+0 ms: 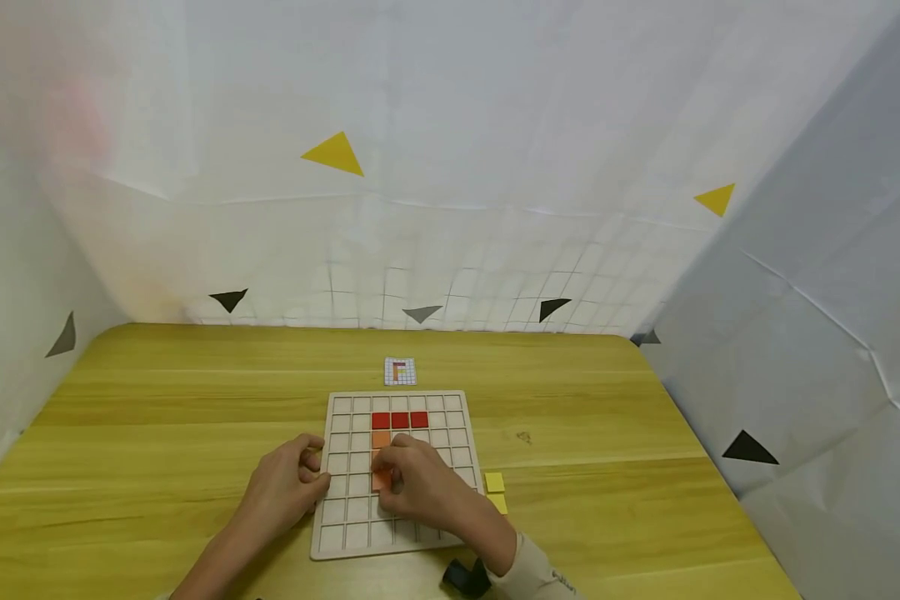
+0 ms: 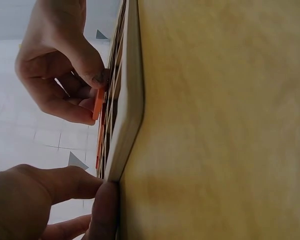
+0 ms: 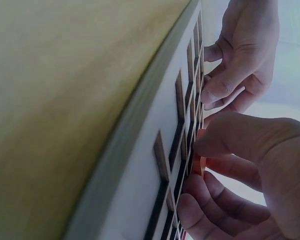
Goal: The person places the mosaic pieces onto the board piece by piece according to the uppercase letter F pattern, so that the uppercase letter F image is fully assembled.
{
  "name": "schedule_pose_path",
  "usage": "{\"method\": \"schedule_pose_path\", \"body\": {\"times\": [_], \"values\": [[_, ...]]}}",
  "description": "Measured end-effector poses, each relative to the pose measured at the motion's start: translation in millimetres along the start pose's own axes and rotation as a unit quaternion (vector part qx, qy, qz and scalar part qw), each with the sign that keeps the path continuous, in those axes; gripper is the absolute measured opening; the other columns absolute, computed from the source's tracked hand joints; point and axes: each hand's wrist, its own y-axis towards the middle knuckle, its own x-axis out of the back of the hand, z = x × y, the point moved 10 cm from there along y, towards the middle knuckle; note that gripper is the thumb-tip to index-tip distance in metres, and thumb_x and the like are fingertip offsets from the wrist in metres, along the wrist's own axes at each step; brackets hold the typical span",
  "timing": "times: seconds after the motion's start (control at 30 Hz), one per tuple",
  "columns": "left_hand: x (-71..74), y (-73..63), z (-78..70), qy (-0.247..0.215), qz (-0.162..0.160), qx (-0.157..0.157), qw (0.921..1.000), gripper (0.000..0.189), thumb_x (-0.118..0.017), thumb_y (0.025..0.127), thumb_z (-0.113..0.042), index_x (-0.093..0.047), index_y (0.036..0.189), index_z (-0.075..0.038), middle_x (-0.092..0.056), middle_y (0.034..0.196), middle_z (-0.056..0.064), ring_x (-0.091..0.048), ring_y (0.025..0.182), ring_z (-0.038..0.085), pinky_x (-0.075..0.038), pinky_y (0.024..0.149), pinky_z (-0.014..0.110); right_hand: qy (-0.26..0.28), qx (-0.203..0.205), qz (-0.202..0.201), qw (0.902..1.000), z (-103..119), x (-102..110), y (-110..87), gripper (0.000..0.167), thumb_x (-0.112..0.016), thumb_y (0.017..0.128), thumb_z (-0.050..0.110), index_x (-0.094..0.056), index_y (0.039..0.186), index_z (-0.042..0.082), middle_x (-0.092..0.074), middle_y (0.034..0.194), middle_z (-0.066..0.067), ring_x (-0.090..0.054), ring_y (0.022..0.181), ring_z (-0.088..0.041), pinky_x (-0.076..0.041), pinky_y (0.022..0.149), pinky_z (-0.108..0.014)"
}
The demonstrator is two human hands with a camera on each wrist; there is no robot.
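Note:
A light wooden grid board (image 1: 335,533) lies on the table. My left hand (image 1: 288,479) grips its left edge, thumb and fingers against the rim in the left wrist view. Over the middle of the grid, my right hand (image 1: 423,483) pinches an orange square tile (image 2: 97,104) between thumb and fingers, tilted against the board's surface. Red tiles (image 1: 400,420) fill a short row near the top of the grid. Below the leftmost red one sits another orange tile (image 1: 381,439). The right hand partly hides the cells beneath it.
Two yellow tiles (image 1: 494,482) lie on the table right of the board. A small printed pattern card (image 1: 400,372) is behind the board. A black object (image 1: 465,578) sits by the right sleeve at the front. White sheets (image 1: 450,100) enclose the table's back and sides.

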Motion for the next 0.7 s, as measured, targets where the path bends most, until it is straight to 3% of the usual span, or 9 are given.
{"method": "schedule_pose_path", "body": {"times": [0.23, 0.7], "values": [[-0.5, 1.0, 1.0, -0.009, 0.0, 0.003, 1.0, 0.043, -0.073, 0.077, 0.002, -0.062, 0.119, 0.004, -0.06, 0.088, 0.006, -0.064, 0.073, 0.014, -0.053, 0.051, 0.026, -0.017, 0.017, 0.002, 0.9997, 2.0, -3.2, -0.7, 0.022, -0.079, 0.077, 0.006, -0.071, 0.096, 0.013, -0.054, 0.084, 0.008, -0.053, 0.074, -0.004, -0.041, 0.064, -0.01], [-0.9, 0.7, 1.5, -0.008, 0.001, 0.01, 0.9999, 0.044, -0.074, 0.077, 0.002, -0.062, 0.119, 0.004, -0.06, 0.088, 0.006, -0.063, 0.074, 0.014, -0.053, 0.052, 0.027, -0.016, 0.008, 0.005, 0.9998, -1.1, -3.4, -1.5, 0.024, -0.08, 0.077, 0.006, -0.072, 0.099, 0.012, -0.056, 0.087, 0.008, -0.053, 0.075, -0.004, -0.042, 0.064, -0.011]]}}
